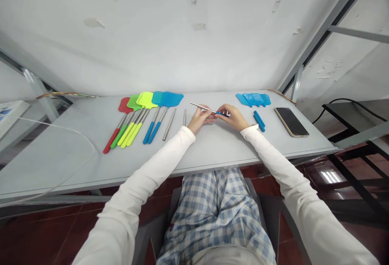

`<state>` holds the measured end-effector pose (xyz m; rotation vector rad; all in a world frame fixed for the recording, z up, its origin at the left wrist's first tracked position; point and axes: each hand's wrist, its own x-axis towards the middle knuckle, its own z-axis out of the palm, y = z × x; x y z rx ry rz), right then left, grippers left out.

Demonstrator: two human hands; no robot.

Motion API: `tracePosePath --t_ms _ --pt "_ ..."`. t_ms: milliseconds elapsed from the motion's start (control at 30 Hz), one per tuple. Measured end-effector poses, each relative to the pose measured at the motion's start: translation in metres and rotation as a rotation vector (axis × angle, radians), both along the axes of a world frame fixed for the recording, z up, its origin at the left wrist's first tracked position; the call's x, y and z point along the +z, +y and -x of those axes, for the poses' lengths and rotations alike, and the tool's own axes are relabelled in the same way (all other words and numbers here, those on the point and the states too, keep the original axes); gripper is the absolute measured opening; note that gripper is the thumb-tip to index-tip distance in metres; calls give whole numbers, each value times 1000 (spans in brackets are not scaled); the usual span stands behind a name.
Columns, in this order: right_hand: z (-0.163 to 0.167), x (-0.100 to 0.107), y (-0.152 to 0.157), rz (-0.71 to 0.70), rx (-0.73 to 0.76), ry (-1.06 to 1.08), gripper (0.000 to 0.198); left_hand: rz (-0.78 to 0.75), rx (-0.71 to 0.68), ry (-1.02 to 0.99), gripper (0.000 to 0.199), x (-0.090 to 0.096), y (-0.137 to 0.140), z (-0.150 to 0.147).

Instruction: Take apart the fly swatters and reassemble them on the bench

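My left hand (198,120) is closed around a tapered metal rod (199,106), its thin end pointing up and to the left. At the rod's other end, my right hand (234,116) pinches a blue handle sleeve (223,114); the sleeve is in line with the rod, but fingers partly cover where they meet. Left of my hands lie two loose metal rods, one in plain view (169,125) and another (184,117) partly behind my left wrist. Spare blue handle sleeves (259,121) rest beside my right wrist, with blue fly swatter heads (257,99) behind them.
Several assembled fly swatters (130,123) in red, green, yellow and blue lie side by side at the left on the grey table (209,151). A phone (291,122) lies at the right. A white cable (82,135) crosses the table's left end, and a wall stands behind.
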<state>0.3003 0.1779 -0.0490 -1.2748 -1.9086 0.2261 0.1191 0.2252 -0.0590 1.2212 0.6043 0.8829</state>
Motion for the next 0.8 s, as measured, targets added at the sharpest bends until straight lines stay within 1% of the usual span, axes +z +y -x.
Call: tracePosePath --t_ms 100,200,267,300,367,433,500,567,633,700,800 --pt "8 0 -3 52 0 104 31 -24 -38 33 31 -3 -2 -2" --pt "11 0 -5 96 20 154 36 -39 -40 42 31 -4 -3 -4" --pt "9 1 -3 85 15 167 37 -31 -19 19 30 -2 -3 -4" --pt "6 0 -1 63 -15 168 39 -17 -1 1 29 0 -2 -3" --pt "-3 -1 5 6 -157 113 44 24 38 -36 27 4 -2 -2" --pt "-15 -4 11 -22 -386 -45 44 64 67 -58 23 8 -1 -1" --pt "-27 -9 17 29 -618 -242 42 94 85 -60 19 12 0 1" --pt "-37 -14 20 142 -777 -380 46 110 108 -52 13 14 0 3" --pt "-42 -18 21 249 -849 -445 51 108 114 -47 11 15 0 4" --pt "-43 -21 20 304 -857 -471 50 88 85 -49 15 17 0 6" --pt "-41 -21 18 277 -817 -486 44 34 34 -72 26 22 -1 9"
